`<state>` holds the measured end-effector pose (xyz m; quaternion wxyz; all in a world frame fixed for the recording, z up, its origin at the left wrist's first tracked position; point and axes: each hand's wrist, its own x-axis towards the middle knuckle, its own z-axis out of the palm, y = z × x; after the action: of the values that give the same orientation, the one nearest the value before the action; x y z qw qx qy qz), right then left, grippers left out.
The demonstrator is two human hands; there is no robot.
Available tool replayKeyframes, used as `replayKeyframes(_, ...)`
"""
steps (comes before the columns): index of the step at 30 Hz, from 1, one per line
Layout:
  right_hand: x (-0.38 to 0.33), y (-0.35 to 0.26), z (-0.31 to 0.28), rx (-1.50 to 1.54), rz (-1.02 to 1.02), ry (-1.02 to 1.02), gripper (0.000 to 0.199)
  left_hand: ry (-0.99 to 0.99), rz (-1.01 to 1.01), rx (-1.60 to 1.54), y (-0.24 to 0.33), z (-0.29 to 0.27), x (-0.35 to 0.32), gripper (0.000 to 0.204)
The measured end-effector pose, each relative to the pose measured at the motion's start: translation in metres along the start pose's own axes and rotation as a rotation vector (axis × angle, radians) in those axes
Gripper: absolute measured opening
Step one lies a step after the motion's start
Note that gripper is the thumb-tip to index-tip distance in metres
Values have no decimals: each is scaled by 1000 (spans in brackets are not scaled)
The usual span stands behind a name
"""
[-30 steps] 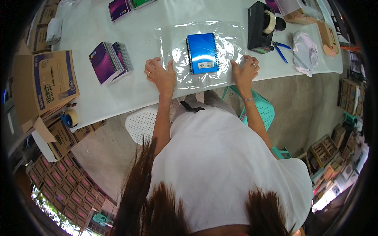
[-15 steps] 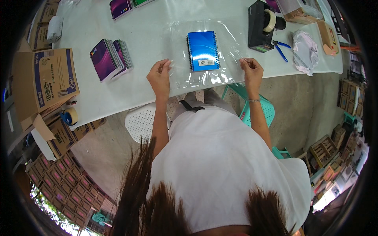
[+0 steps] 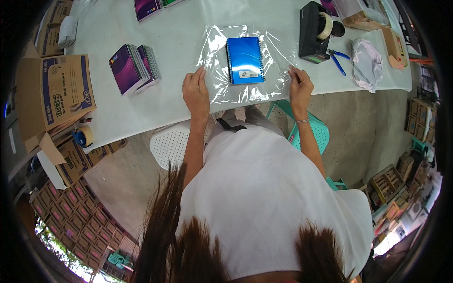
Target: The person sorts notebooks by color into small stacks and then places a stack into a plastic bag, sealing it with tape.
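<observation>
A blue spiral notebook [image 3: 244, 61] lies on a clear plastic sheet [image 3: 219, 92] at the near side of the white-covered table. My left hand [image 3: 196, 94] pinches the left edge of that sheet, fingers closed. At the opposite edge, my right hand [image 3: 300, 89] holds the plastic between thumb and fingers. Neither hand touches the notebook, which sits between them. Glare and creases run across the film around it. Left of my left hand rest purple spiral notebooks [image 3: 126, 70], one leaning against another.
A black tape dispenser [image 3: 314, 35], blue-handled pliers [image 3: 338, 61] and crumpled white wrapping [image 3: 367, 63] are at the right. An open cardboard box [image 3: 68, 94] and a blue tape dispenser [image 3: 83, 136] stand left. A white stool [image 3: 170, 146] and a green stool [image 3: 316, 129] are below the table edge.
My left hand has shifted slightly right, bringing the sheet's left edge inward and up. The film shows more creases and glare. My right hand has barely moved.
</observation>
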<state>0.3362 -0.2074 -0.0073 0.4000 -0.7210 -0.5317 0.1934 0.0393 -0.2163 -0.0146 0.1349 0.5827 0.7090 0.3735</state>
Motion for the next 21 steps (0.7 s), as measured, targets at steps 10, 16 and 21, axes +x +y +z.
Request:
replayKeyframes(10,14,-4,-8,-227,-103,-80,18,-156,-250,-119,11,2,14,24)
replayKeyframes(16,35,-7,1,-346,-181,-118,18,-103,-155,74,25,6,40,20)
replayKeyframes(21,53,-18,5,-19,-4,-233,21,-83,-37,-124,23,6,50,16)
